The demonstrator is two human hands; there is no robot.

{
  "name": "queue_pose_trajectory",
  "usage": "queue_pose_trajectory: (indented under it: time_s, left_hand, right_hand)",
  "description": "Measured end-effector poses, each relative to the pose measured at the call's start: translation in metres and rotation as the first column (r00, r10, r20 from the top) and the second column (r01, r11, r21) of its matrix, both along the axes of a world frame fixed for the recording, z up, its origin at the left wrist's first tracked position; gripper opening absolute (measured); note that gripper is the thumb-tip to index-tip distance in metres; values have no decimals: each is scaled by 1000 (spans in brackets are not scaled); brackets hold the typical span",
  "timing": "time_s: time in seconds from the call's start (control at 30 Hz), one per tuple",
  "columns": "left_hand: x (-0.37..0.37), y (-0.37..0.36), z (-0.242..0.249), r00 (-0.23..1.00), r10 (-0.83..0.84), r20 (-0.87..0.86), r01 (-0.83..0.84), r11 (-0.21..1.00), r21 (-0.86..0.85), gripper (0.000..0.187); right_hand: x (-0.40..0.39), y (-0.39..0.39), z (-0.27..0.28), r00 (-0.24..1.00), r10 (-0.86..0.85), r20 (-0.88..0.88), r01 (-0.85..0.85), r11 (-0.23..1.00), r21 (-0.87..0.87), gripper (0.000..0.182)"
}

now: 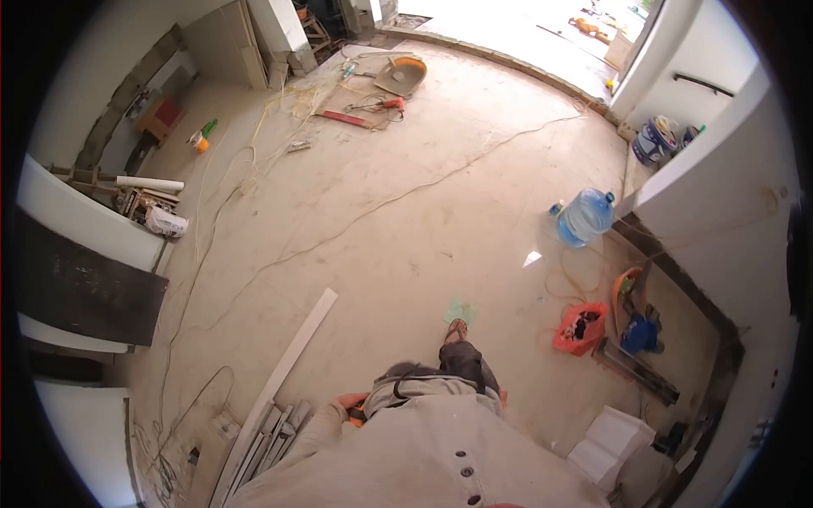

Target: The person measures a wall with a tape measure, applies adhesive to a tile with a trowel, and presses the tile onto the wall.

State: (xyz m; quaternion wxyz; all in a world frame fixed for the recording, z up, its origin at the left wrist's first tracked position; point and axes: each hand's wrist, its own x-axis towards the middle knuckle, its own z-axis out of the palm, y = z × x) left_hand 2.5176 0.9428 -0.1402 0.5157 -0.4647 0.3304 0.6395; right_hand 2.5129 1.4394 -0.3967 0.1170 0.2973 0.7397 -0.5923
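Observation:
My left hand (351, 400) is at the left side of my waist, its fingers closed round a small orange and black object (357, 416), mostly hidden by the hand and sleeve. Of my right hand (503, 398) only a reddish sliver shows past the right side of my shirt; its fingers are hidden. One sandalled foot (456, 330) is forward on the tiled floor, beside a pale green patch (462, 311). Left of my left arm lie a long pale board (301, 343) and several grey metal profiles (275, 436).
A long cable (373, 212) crosses the floor. Ahead lie a red power tool (392, 104), a red bar (345, 119) and a round pan (400, 78). To the right are a blue water jug (584, 218), a red bag (582, 328) and white sheets (611, 444).

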Motion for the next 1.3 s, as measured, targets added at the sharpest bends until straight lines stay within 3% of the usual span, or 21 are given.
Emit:
queue_pose_trajectory:
  time_s: [0.07, 0.1, 0.13, 0.23, 0.3, 0.4, 0.43, 0.5, 0.53, 0.6, 0.63, 0.67, 0.73, 0.77, 0.87, 0.93, 1.0, 1.1, 1.17, 1.27, 1.3]
  left_hand:
    - [-33, -19, -60, 994, -40, -104, 27, 992, -122, 38]
    - [-82, -7, 6, 980, -82, -179, 56, 988, -143, 48]
    - [-98, -13, 7, 981, -115, -159, 77, 970, -231, 48]
    - [-187, -14, -8, 910, -157, -384, 97, 980, -172, 50]
    - [-228, -22, -45, 729, -508, -459, 345, 852, -394, 51]
    - [-331, -31, -33, 648, -636, -419, 413, 756, -508, 51]
    - [-367, -41, -34, 646, -639, -419, 420, 755, -504, 51]
    - [-425, -60, -35, 866, -216, -450, 67, 944, -323, 48]
    - [-464, -85, -56, 744, -383, -548, 109, 878, -465, 47]
    - [-516, -118, -98, 630, -501, -593, 216, 847, -486, 44]
    - [-570, -122, -48, 726, -469, -504, 311, 876, -368, 42]
    - [-617, -126, -23, 724, -475, -500, 321, 874, -365, 42]
    - [-682, -140, 6, 712, -636, -298, 531, 765, -363, 39]
    - [-706, -151, -15, 673, -673, -307, 570, 736, -364, 38]
    - [-770, -174, -53, 584, -693, -422, 566, 721, -400, 38]
    - [-813, -182, -72, 669, -642, -375, 537, 766, -353, 39]
    - [-860, -192, -77, 745, -581, -329, 487, 810, -327, 41]
    - [-940, -194, -88, 880, -354, -315, 295, 930, -220, 49]
    - [-969, -202, -102, 658, -582, -478, 276, 777, -565, 45]
    - [-1061, -195, 4, 871, -395, -292, 228, 851, -474, 43]
    - [-1096, -192, 32, 916, -317, -247, 180, 873, -453, 42]
  right_hand:
    - [-96, -14, 39, 885, 398, 240, -442, 881, 170, 33]
    - [-136, -21, 68, 862, 434, 261, -484, 858, 172, 35]
    - [-173, -21, 89, 828, 479, 290, -532, 835, 139, 29]
    - [-302, -18, 114, 772, 445, 454, -494, 870, -12, 27]
    - [-377, -19, 122, 876, 193, 442, -126, 976, -177, 25]
    - [-506, -32, 130, 914, 126, 385, -80, 988, -133, 23]
    - [-548, -42, 134, 933, 96, 348, -60, 992, -113, 23]
    - [-601, -65, 158, 942, 47, 334, -21, 996, -81, 23]
    - [-644, -85, 167, 940, 37, 340, 1, 994, -112, 24]
    - [-680, -114, 199, 926, 46, 376, 11, 989, -146, 27]
    - [-716, -137, 211, 934, 65, 351, -2, 984, -175, 28]
    - [-745, -153, 214, 932, 56, 357, 8, 985, -175, 28]
    - [-786, -182, 216, 950, 109, 294, -58, 983, -175, 30]
    - [-806, -199, 212, 982, 104, 157, -91, 992, -90, 25]
    - [-865, -218, 183, 993, 110, 39, -111, 993, 39, 24]
    - [-894, -210, 145, 979, 177, 101, -188, 976, 111, 28]
    - [-917, -193, 125, 921, 214, 325, -309, 909, 278, 28]
    - [-978, -173, 93, 785, 285, 550, -515, 794, 323, 28]
    - [-1045, -181, 92, 691, 388, 610, -638, 724, 263, 28]
    - [-1211, -215, 123, 659, 448, 605, -592, 805, 49, 28]
    - [-1272, -235, 136, 736, 383, 558, -410, 908, -83, 28]
